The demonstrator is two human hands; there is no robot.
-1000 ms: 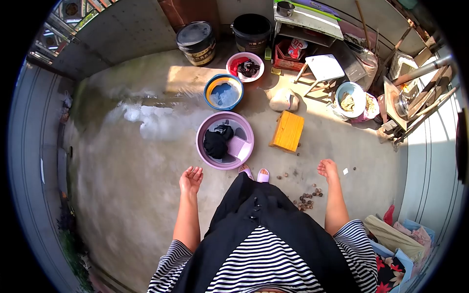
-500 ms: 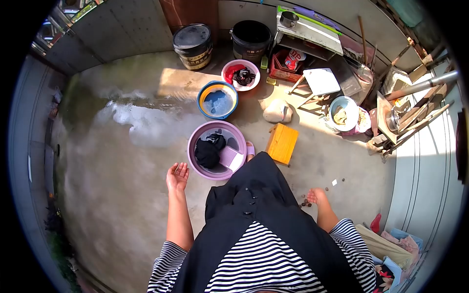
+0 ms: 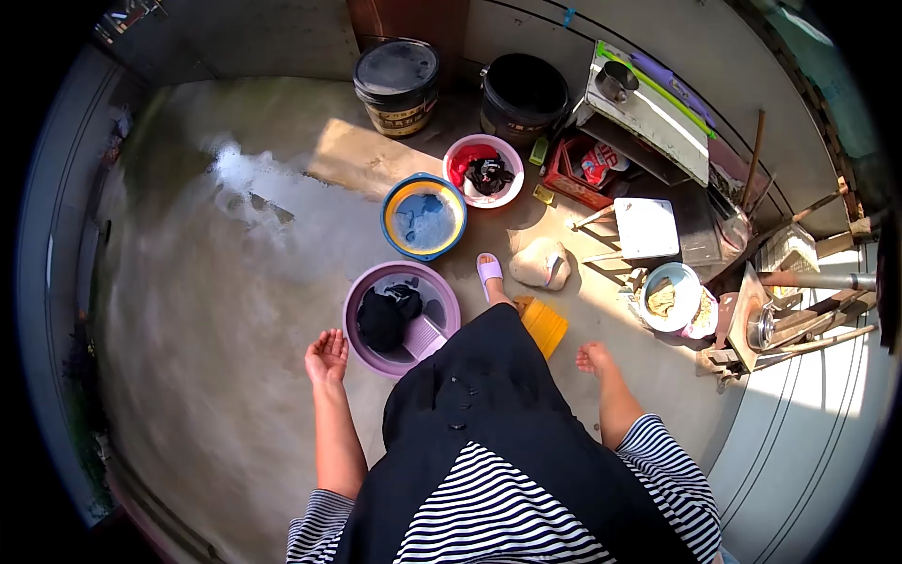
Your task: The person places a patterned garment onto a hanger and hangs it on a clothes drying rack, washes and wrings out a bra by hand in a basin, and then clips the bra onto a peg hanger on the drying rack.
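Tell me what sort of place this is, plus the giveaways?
Likely a household yard doubling as a laundry spot: the purple basin holds dark cloth and a ridged washboard, and sunlight falls in patches across the bare, concrete-looking floor.

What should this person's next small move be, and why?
Perhaps lower the right hand to the yellow stool, to steady a sit: the hand looks empty and is near the stool, which stands not far from the purple tub holding black cloth.
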